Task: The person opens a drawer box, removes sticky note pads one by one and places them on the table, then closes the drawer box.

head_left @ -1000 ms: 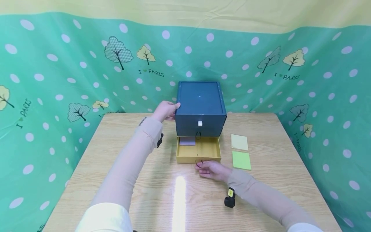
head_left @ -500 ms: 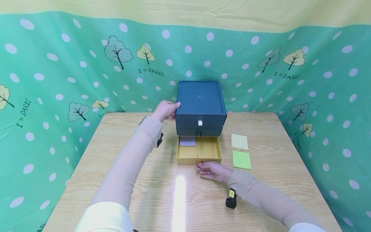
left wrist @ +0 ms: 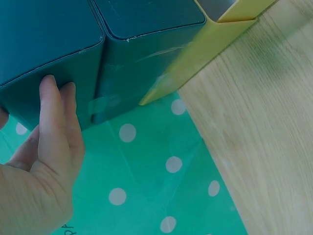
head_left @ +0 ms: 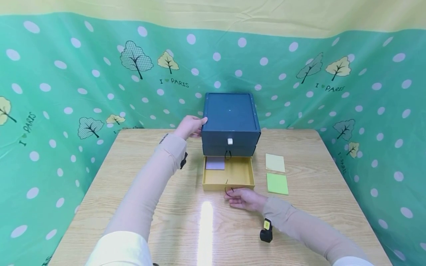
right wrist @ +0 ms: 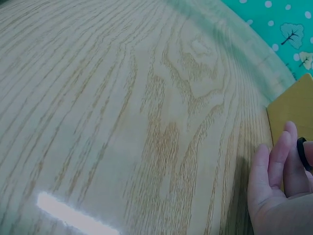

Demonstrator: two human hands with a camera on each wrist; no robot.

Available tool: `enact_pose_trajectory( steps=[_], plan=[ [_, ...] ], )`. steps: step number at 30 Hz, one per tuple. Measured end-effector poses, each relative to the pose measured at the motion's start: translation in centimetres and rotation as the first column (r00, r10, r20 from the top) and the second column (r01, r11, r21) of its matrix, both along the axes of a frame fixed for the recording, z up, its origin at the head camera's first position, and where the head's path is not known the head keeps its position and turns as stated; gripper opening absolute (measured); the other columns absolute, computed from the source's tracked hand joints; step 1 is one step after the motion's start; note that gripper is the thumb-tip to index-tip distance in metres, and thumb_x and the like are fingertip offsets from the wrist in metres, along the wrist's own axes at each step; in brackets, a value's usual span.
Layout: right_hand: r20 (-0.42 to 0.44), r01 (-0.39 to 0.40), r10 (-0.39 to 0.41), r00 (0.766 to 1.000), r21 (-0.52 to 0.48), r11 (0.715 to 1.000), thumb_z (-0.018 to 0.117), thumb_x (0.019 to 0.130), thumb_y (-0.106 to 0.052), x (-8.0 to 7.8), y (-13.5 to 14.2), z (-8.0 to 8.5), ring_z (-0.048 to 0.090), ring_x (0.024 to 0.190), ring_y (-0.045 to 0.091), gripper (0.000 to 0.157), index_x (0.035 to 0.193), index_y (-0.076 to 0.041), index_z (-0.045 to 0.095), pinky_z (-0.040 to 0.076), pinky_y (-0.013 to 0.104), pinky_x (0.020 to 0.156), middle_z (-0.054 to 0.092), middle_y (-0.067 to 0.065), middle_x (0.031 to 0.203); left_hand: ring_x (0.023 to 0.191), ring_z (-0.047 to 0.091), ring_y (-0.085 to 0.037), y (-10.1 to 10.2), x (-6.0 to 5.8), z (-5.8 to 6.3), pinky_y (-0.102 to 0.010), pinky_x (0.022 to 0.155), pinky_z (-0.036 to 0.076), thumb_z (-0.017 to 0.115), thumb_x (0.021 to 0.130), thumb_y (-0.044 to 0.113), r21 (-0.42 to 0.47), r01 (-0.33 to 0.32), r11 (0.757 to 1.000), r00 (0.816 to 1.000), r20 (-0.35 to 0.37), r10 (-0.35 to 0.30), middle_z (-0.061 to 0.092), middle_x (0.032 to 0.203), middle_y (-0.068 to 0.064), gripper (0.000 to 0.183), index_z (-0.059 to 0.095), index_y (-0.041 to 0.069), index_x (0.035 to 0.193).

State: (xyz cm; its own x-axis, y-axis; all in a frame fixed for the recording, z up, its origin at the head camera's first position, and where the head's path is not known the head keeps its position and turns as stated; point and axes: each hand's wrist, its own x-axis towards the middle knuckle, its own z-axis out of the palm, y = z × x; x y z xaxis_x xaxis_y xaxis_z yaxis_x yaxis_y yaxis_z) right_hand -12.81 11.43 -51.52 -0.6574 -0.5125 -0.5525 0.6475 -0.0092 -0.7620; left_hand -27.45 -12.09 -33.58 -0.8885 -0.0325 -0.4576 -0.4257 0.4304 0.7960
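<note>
A dark blue box of stacked drawers [head_left: 229, 112] stands at the back of the table. Its lowest drawer, a yellow one [head_left: 213, 187], is pulled out toward me, with a purple square of paper [head_left: 215, 163] inside at the left rear. My left hand [head_left: 189, 126] rests on the box's left side, its straight fingers [left wrist: 51, 115] pressed to the blue wall and the thumb at the top edge. At the drawer's front, my right hand [head_left: 247, 198] pinches the black loop pull [right wrist: 303, 154] between thumb and index finger; the other fingers extend loosely.
To the right of the drawer lie a pale yellow paper square [head_left: 274, 163] and a green one [head_left: 277, 183]. The upper drawers show a white knob [head_left: 230, 141] and a black loop [head_left: 227, 154]. A polka-dot curtain [head_left: 216, 70] surrounds the wooden table [head_left: 149, 221].
The yellow drawer has slid a little farther out toward me, along with my right hand, and more of the purple paper shows. My left hand has stayed on the box.
</note>
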Motion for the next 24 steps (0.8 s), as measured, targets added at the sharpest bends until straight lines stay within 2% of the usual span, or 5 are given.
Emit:
enact_pose_trajectory(
  steps=[13, 20, 24],
  plan=[
    [0.007, 0.004, -0.004, 1.0, 0.007, 1.0, 0.054, 0.094, -0.008, 0.9, 0.1, 0.0, 0.062, 0.084, 0.013, 0.026, 0.117, 0.005, 0.055, 0.05, 0.037, 0.097, 0.07, 0.006, 0.101, 0.108, 0.058, -0.026, 0.3, 0.2, 0.1, -0.037, 0.095, 0.052, 0.052, 0.096, 0.042, 0.005, -0.002, 1.0, 1.0, 0.001, 0.002, 0.056, 0.123, -0.015, 0.058, 0.043, 0.007, 0.141],
    [-0.001, -0.023, 0.023, 1.0, 0.021, 1.0, 0.052, 0.095, -0.009, 1.2, 0.2, -0.1, 0.063, 0.083, 0.011, 0.024, 0.115, 0.003, 0.056, 0.051, 0.035, 0.095, 0.071, 0.003, 0.098, 0.108, 0.059, -0.025, 0.1, 0.1, -0.1, -0.035, 0.091, 0.054, 0.053, 0.096, 0.042, 0.001, 0.0, 1.0, 1.0, 0.002, 0.0, 0.057, 0.123, -0.015, 0.059, 0.042, 0.007, 0.141],
    [-0.011, -0.028, 0.028, 1.0, 0.027, 0.999, 0.051, 0.095, -0.008, 1.3, 0.2, -0.1, 0.063, 0.083, 0.011, 0.026, 0.117, 0.005, 0.055, 0.052, 0.035, 0.094, 0.071, 0.002, 0.097, 0.109, 0.059, -0.025, 0.0, 0.1, -0.1, -0.037, 0.096, 0.051, 0.053, 0.096, 0.04, 0.021, -0.008, 1.0, 1.0, 0.002, 0.008, 0.058, 0.122, -0.014, 0.058, 0.043, 0.005, 0.14]
  ],
)
